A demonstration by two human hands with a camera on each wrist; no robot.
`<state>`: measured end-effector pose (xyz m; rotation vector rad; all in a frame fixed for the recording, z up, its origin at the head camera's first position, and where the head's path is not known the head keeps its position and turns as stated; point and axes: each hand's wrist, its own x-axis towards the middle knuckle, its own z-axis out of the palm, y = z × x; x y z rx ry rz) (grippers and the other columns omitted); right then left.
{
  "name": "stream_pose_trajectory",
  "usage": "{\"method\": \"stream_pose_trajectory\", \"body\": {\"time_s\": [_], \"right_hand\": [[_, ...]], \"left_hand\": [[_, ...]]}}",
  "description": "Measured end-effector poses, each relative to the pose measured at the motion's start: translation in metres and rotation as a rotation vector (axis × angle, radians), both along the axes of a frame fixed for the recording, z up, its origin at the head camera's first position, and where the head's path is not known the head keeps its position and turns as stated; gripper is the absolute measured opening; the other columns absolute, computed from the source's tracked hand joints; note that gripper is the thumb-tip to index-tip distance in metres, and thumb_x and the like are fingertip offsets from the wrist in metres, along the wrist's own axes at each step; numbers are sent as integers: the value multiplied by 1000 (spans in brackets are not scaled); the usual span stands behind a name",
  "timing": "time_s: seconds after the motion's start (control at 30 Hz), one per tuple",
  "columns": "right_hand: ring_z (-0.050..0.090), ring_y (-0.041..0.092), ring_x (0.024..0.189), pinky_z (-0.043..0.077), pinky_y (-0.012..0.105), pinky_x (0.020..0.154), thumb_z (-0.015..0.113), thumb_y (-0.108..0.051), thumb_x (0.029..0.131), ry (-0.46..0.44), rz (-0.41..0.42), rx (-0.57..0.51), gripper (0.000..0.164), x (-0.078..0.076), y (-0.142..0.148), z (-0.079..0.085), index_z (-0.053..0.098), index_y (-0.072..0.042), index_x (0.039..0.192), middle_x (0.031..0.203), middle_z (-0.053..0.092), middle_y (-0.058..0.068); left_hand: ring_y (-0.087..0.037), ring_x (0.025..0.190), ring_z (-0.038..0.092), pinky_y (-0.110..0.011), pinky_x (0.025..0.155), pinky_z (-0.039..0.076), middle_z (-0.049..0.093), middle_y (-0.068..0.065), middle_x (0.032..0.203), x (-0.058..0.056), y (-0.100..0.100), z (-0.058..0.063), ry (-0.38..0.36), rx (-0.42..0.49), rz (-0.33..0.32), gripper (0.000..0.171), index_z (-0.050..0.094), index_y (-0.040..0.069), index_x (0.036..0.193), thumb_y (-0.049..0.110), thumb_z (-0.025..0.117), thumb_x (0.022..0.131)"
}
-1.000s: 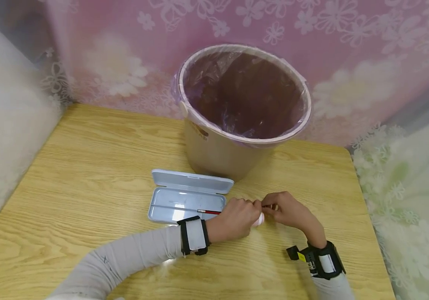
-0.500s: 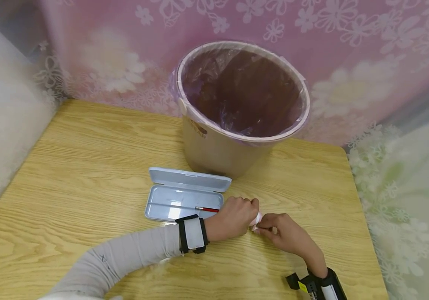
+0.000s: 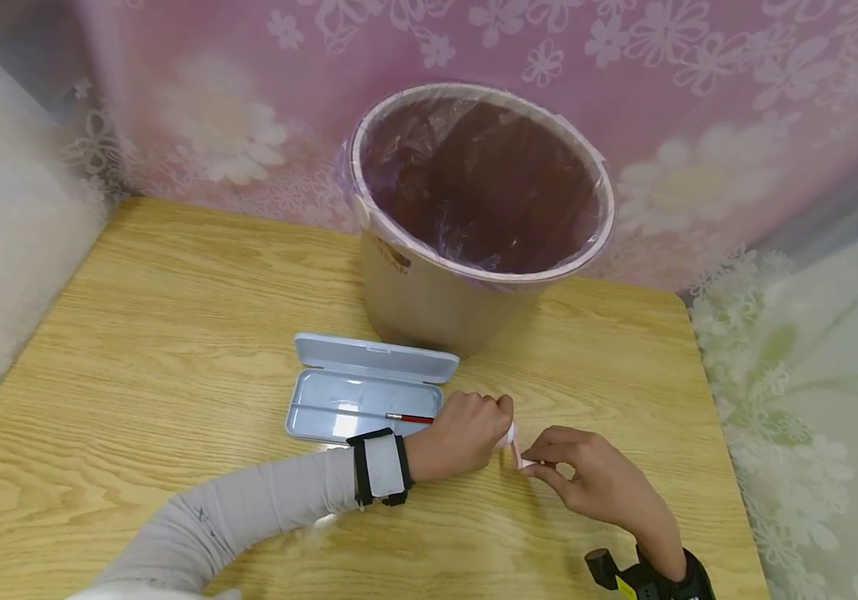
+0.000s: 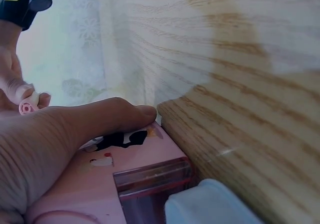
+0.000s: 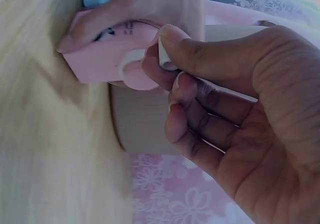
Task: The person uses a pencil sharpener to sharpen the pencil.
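My left hand (image 3: 462, 437) grips a pink crank pencil sharpener (image 4: 150, 154) down on the table, its thumb lying over the printed top. A see-through window shows in the sharpener's side. From the head view the hand covers most of its body. At the near right, my right hand (image 3: 586, 475) pinches the white knob (image 5: 163, 57) of the crank (image 3: 516, 450) between thumb and fingers. A red pencil (image 3: 409, 418) with a metal-banded end lies over the pencil case's right part, its other end hidden behind my left hand.
The light blue pencil case (image 3: 316, 427) lies with its lid up, just left of the sharpener. Behind it stands a large beige bin (image 3: 436, 308) with a clear liner. A pink floral curtain (image 3: 211, 100) hangs beyond the wooden table (image 3: 173, 333).
My right hand has come down toward the near side and then out to the right, turning the crank downward. The left hand keeps its grip on the sharpener.
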<state>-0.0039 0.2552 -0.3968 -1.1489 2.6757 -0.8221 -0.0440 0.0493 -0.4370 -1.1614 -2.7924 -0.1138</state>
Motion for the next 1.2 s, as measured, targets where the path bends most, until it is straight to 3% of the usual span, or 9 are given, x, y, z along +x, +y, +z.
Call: {"method": "stream_pose_trajectory", "body": {"time_s": [0.2, 0.43, 0.6, 0.73, 0.87, 1.0, 1.2], "right_hand": [[61, -3, 76, 49, 16, 64, 76, -7, 88, -1, 5, 32, 12, -4, -1, 3, 79, -15, 97, 90, 69, -10], [60, -3, 75, 48, 15, 64, 78, -1, 85, 48, -6, -8, 17, -8, 1, 6, 78, -14, 97, 91, 70, -10], [60, -2, 74, 47, 13, 65, 78, 7, 80, 119, -29, -60, 27, -26, 2, 11, 77, -11, 100, 92, 71, -6], [57, -2, 72, 46, 16, 62, 77, 7, 82, 124, -38, -43, 25, -43, 2, 10, 77, -11, 101, 89, 70, -7], [52, -3, 70, 45, 19, 60, 75, 4, 86, 111, -64, -15, 20, -55, 1, 2, 78, -9, 101, 86, 70, -6], [53, -1, 69, 48, 24, 59, 76, 1, 86, 98, -96, 10, 16, -63, -2, -13, 78, -8, 100, 86, 70, -3], [53, 1, 69, 48, 23, 62, 72, 4, 88, 3, -83, 69, 15, -61, -6, -40, 74, -11, 91, 81, 66, -5]], "left_hand": [[-1, 47, 43, -20, 40, 32, 45, 11, 57, -1, -1, -3, -11, 6, -7, 24, 52, 19, 77, 21, 73, 86], [-4, 50, 53, -22, 41, 39, 52, 10, 59, -1, -2, -3, -14, 6, -11, 22, 55, 19, 80, 22, 76, 84], [-6, 52, 58, -23, 42, 43, 56, 9, 62, -1, -2, -2, -14, 9, -14, 21, 56, 18, 82, 24, 76, 85], [-6, 50, 56, -23, 42, 41, 54, 10, 61, 1, -2, -2, -25, 21, -28, 18, 56, 18, 82, 25, 69, 92], [-5, 49, 53, -22, 42, 39, 52, 10, 61, 1, -2, -3, -26, 35, -35, 13, 59, 17, 87, 25, 66, 94], [-4, 49, 53, -22, 42, 39, 53, 11, 61, 0, -2, -3, -1, 17, -27, 12, 64, 17, 96, 22, 71, 88], [-5, 51, 55, -23, 42, 40, 53, 10, 62, -2, -2, -1, -32, 5, -16, 13, 60, 18, 88, 19, 72, 86]]}}
